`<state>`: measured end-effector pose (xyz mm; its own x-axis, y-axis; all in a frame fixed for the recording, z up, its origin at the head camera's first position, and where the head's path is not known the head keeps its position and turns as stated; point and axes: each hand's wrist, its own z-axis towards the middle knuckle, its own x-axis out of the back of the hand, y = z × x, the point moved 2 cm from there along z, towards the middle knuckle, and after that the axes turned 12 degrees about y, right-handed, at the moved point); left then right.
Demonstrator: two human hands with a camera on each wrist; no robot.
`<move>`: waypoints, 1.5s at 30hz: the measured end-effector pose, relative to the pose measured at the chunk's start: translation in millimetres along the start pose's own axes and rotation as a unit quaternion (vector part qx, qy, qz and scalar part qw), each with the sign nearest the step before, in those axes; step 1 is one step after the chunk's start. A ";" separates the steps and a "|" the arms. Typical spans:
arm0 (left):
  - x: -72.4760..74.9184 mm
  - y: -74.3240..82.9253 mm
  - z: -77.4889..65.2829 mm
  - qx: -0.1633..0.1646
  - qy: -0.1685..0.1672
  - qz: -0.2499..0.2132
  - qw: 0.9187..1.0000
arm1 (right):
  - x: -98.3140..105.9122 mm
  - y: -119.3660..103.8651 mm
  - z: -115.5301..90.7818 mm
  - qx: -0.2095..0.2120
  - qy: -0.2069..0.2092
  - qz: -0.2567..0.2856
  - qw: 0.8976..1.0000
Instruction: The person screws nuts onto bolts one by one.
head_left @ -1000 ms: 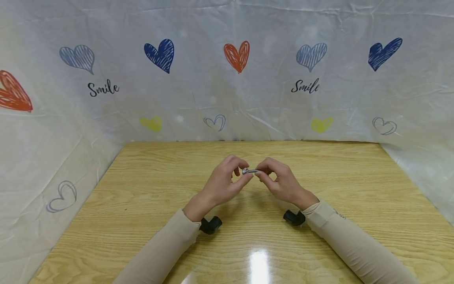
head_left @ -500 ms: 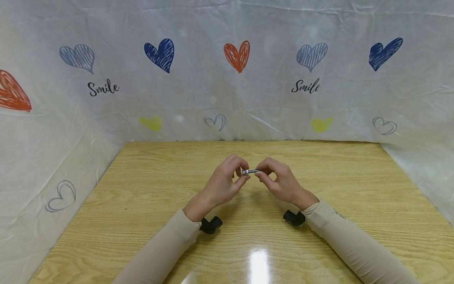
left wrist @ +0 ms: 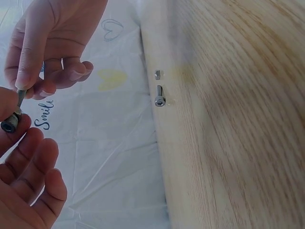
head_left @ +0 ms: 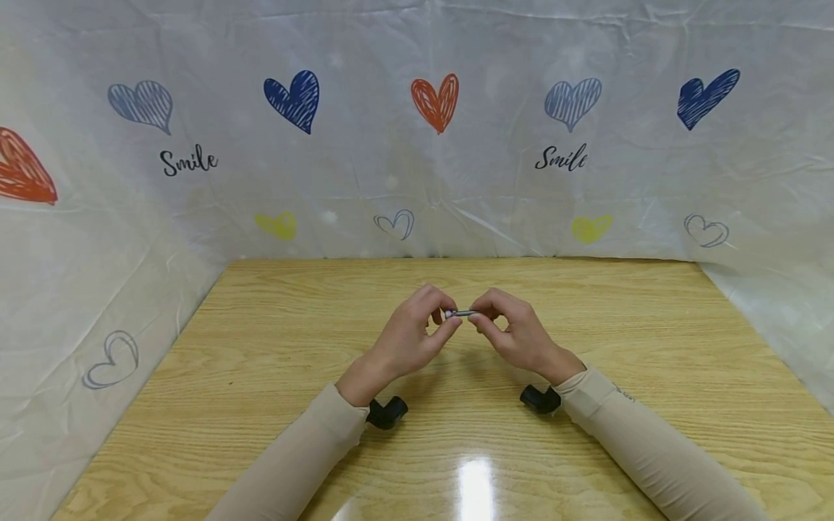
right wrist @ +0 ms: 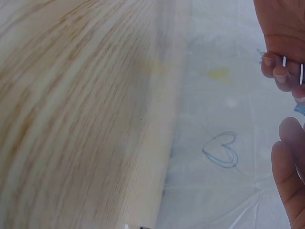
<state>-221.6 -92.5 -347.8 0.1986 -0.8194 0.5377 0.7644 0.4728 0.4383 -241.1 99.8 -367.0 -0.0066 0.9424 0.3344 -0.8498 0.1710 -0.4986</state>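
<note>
Both hands meet over the table at a silver socket-head bolt (head_left: 464,313), its head pointing left. My right hand (head_left: 517,331) pinches its threaded end between thumb and fingers. My left hand (head_left: 413,331) has thumb and index finger around the nut (left wrist: 17,111), which sits on the shank close behind the bolt's head (left wrist: 9,124). The other left fingers are loosely bent below. In the right wrist view the fingers (right wrist: 285,164) of my right hand show, while the bolt is out of sight.
On the wood table (head_left: 260,434), a second bolt (left wrist: 160,97) and a loose nut (left wrist: 157,75) lie near the far edge in the left wrist view. Black mounts (head_left: 388,413) hang under both wrists. A white cloth (head_left: 365,166) with printed hearts stands behind.
My left thumb and index finger have drawn off the nut, parting a little, then closed around it again. The right hand holds the bolt in the same place.
</note>
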 end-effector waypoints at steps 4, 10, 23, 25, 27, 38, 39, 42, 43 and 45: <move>0.1 -0.1 -0.7 0.008 -0.002 -0.001 1.000 | 0.6 -13.7 5.4 0.006 0.005 0.002 1.000; -0.4 0.6 -1.0 0.020 -0.008 -0.002 1.000 | 4.0 -34.8 12.6 0.009 0.006 0.004 1.000; -0.7 0.1 -1.1 0.019 0.001 -0.002 1.000 | 4.1 -35.3 12.3 0.014 0.007 0.002 1.000; -0.4 -0.2 -1.3 0.018 0.004 -0.001 1.000 | 4.1 -34.7 11.9 0.015 0.006 0.000 1.000; -0.1 -0.6 -1.4 0.013 0.005 0.001 1.000 | 4.2 -34.1 11.6 0.015 0.006 -0.001 1.000; 0.0 0.4 0.1 -0.017 0.009 0.012 1.000 | 3.9 -34.4 12.0 0.019 0.006 0.002 1.000; 0.0 0.6 0.4 -0.017 0.009 0.012 1.000 | 4.1 -34.6 12.1 0.020 0.006 0.002 1.000; 0.4 1.4 1.2 -0.013 0.007 0.011 1.000 | 4.0 -34.2 12.2 0.018 0.006 0.002 1.000; 0.6 1.6 1.4 -0.011 0.006 0.011 1.000 | 3.9 -33.6 12.1 0.018 0.006 0.001 1.000; 0.6 1.6 1.6 -0.009 0.005 0.011 1.000 | 3.1 -27.4 10.2 0.017 0.005 0.001 1.000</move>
<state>-221.3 -91.7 -345.6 0.2214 -0.8125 0.5393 0.7713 0.4843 0.4129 -223.2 95.0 -344.2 -0.0025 0.9457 0.3250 -0.8671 0.1599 -0.4719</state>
